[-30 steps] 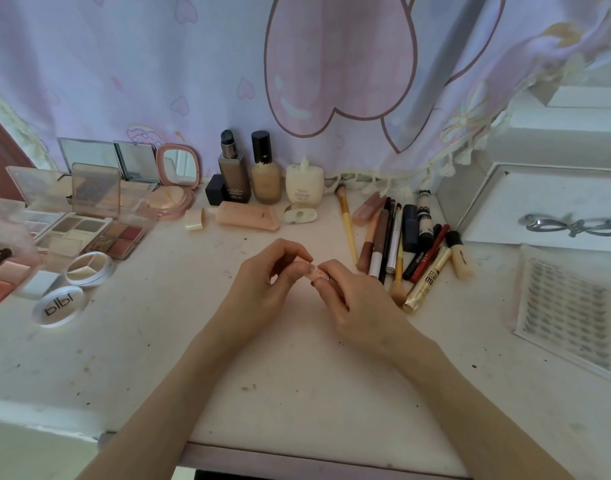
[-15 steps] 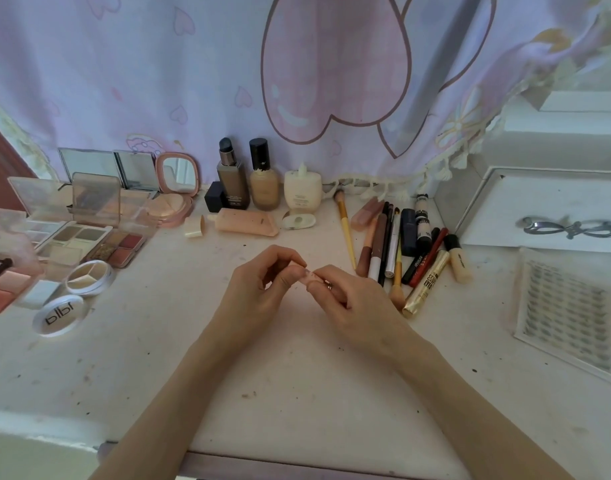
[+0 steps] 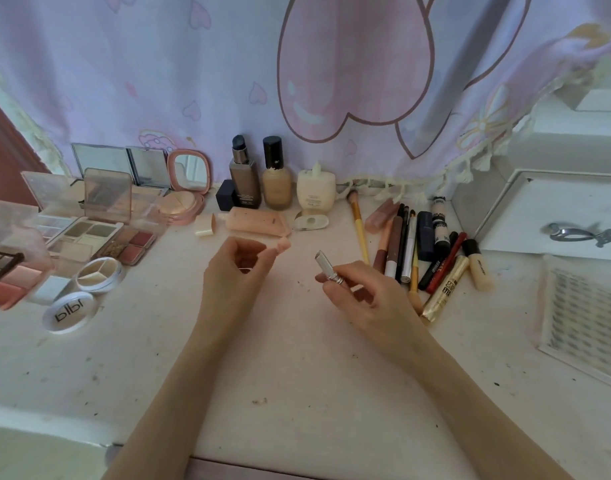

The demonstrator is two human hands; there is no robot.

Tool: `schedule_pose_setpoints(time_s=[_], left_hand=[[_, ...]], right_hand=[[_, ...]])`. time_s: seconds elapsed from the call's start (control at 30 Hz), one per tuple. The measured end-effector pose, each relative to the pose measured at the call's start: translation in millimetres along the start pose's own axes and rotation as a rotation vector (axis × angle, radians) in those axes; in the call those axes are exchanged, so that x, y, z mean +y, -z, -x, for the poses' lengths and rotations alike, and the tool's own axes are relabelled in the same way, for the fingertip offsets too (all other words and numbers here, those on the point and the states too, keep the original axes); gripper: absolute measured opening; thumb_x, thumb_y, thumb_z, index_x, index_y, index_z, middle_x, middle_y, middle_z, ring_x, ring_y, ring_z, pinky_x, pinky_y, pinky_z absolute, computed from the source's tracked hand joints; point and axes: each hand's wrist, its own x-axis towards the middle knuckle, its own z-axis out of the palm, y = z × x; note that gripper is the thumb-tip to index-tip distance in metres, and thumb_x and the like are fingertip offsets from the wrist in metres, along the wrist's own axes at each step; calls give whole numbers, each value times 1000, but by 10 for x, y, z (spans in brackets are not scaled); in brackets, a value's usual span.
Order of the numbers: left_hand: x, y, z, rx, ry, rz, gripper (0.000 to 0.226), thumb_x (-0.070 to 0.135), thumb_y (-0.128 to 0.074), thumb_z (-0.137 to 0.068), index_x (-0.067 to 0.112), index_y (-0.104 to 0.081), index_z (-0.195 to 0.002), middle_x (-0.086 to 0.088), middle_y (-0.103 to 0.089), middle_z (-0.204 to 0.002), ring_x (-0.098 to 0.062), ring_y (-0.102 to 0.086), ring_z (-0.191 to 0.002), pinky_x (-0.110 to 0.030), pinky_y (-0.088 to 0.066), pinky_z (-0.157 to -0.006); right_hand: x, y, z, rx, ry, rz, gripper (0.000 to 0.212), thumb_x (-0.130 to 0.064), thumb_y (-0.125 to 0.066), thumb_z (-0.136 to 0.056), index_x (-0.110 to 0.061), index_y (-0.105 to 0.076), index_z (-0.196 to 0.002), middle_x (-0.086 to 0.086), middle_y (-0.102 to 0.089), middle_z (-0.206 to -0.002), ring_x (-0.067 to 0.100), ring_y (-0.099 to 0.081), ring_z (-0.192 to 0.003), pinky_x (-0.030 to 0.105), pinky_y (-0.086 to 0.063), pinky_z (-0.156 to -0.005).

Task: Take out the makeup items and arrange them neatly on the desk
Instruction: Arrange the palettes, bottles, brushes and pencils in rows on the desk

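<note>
Near the centre of the frame, above a pale desk [image 3: 297, 375], the right hand [image 3: 370, 299] pinches a small silver lipstick tube [image 3: 326, 266], uncapped. Just left of it, apart, the left hand [image 3: 235, 275] holds the pink cap [image 3: 282, 244] in curled fingertips. Palettes [image 3: 100, 233] lie at left, pencils and brushes [image 3: 411, 251] at right.

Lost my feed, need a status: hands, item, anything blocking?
Left hand pinches small pink cap. Right hand grips uncapped silver lipstick tube. Both above the white desk. Nothing between them.
</note>
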Motion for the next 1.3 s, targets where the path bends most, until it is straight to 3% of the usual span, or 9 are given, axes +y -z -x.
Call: schedule_pose_setpoints(time_s=[0.1,0.17,0.27,0.43,0.63,0.8,0.93,1.07,1.3], left_hand=[[-86,-27,-17,12,-10,-170,28,48,-66,-79,23,-56,-87,11,-58,-81,-3,-54,-74,-13,-39,-61],[-118,-71,-25,14,-52,-242,27,46,-64,-82,21,-54,-84,8,-56,-78,-6,-51,-71,-15,-37,-59],[-135,-130,-50,22,-113,-332,27,42,-61,-85,21,-47,-76,5,-51,-75,-9,-47,-69,-17,-34,-57],[-106,-287,-165,-42,-180,-453,23,40,-55,-89,24,-41,-79,8,-46,-74,-7,-43,-67,-18,-32,-57],[-21,-467,-329,-104,-192,-411,21,35,-56,-89,20,-43,-90,4,-49,-79,-14,-46,-74,-25,-34,-63],[-21,-521,-322,-130,-259,-357,25,34,-62,-84,19,-44,-92,6,-47,-79,-14,-44,-78,-27,-35,-69],[6,-511,-297,-137,-340,-330,23,34,-63,-84,15,-53,-91,10,-47,-72,-15,-46,-78,-29,-32,-69],[-1,-504,-312,-162,-358,-322,22,33,-63,-84,14,-61,-96,5,-54,-84,-16,-51,-84,-30,-38,-77],[-1,-492,-318,-166,-307,-294,22,29,-69,-80,16,-61,-96,7,-51,-83,-15,-50,-86,-30,-40,-79]], right_hand=[[-20,31,-38,70,20,-16,17,-37,-58,-85,-52,-60,-94,-12,-48,-79,-2,-45,-67,11,-36,-64],[-21,48,-90,115,-14,-13,15,-39,-59,-83,-50,-61,-92,-8,-54,-81,2,-48,-65,15,-39,-66],[-37,60,-211,124,-69,16,9,-31,-64,-84,-32,-69,-91,0,-63,-83,3,-57,-63,19,-43,-65],[-91,141,-570,76,-99,175,16,-14,-63,-85,-5,-70,-75,-1,-65,-69,-4,-55,-53,5,-42,-56],[-5,201,-844,63,-162,346,13,-13,-60,-86,-8,-68,-76,4,-69,-81,9,-56,-66,22,-45,-74],[76,205,-878,63,-156,384,6,-15,-64,-83,-12,-69,-82,2,-69,-92,11,-58,-81,17,-41,-70],[112,152,-871,41,-125,360,14,-14,-63,-84,-8,-69,-95,6,-69,-97,14,-60,-92,21,-42,-85],[142,125,-900,22,-139,383,18,-20,-60,-85,-7,-68,-95,11,-69,-96,28,-54,-110,46,-32,-107],[162,122,-941,3,-129,398,17,-19,-60,-86,-10,-68,-97,8,-68,-98,26,-54,-113,54,-22,-111]])
